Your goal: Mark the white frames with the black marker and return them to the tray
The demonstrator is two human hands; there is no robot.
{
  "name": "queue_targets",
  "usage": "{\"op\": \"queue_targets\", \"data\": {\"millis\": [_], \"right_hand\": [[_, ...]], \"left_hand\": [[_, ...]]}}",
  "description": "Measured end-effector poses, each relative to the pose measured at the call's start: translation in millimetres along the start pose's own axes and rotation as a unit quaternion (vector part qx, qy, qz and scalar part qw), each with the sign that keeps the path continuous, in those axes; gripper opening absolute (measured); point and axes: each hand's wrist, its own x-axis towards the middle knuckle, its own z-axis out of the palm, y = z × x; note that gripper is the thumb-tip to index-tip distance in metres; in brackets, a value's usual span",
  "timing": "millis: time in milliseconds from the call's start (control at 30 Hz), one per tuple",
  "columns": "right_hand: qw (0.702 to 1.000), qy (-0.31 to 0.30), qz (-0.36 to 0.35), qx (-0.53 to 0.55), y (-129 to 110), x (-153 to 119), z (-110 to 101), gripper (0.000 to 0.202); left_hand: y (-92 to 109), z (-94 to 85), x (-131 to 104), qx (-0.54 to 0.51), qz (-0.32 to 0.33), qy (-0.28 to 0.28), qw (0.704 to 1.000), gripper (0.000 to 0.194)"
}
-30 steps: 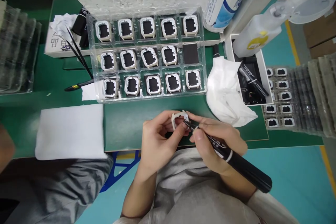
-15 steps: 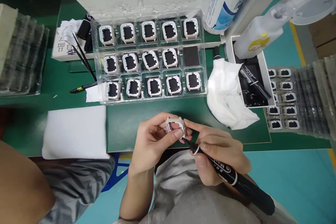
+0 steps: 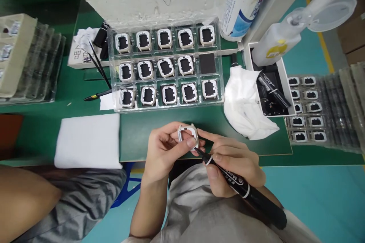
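Note:
Low in the middle of the head view, my left hand (image 3: 164, 152) pinches a light watch-case frame (image 3: 194, 131) between thumb and fingers. My right hand (image 3: 235, 159) grips a black marker (image 3: 242, 188), its tip at the lower edge of the frame. The right index finger reaches to the frame's right side. Beyond my hands lies a clear plastic tray (image 3: 168, 108) with several similar frames in three rows; one compartment, in the middle row at the right end, shows only a dark pad (image 3: 207, 63).
A white cloth (image 3: 245, 102) and a white box (image 3: 288, 83) with markers sit right of the tray. Tweezers (image 3: 99, 66) and a folded white cloth (image 3: 88, 140) are at left. Stacked trays stand on both sides. Another person's arm (image 3: 25, 193) is at lower left.
The view has shifted slightly, so the left-side items appear further right. The marker tip and frame remain close together, with the frame turned a little more face-on. Both grips are unchanged.

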Motion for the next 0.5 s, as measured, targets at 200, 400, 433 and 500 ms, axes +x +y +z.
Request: {"op": "queue_targets", "data": {"millis": [200, 400, 433, 500], "right_hand": [[0.999, 0.025, 0.001, -0.023, 0.0, -1.0, 4.9, 0.012], [0.997, 0.02, 0.07, -0.014, 2.7, -10.3, -13.4, 0.02], [0.997, 0.035, 0.069, -0.013, 3.8, -12.2, -16.1, 0.02], [0.995, 0.043, 0.086, -0.018, 6.2, -18.3, -20.3, 0.017]], "left_hand": [[1.0, 7.5, 1.1, 0.003, -0.003, 0.035, 0.999, 0.028], [-3.1, 11.1, 2.3, 0.011, 0.007, 0.036, 0.999, 0.022], [-3.8, 11.6, 2.4, 0.014, 0.007, 0.032, 0.999, 0.021], [-4.9, 12.2, 2.5, 0.026, 0.007, 0.021, 0.999, 0.017]]}}
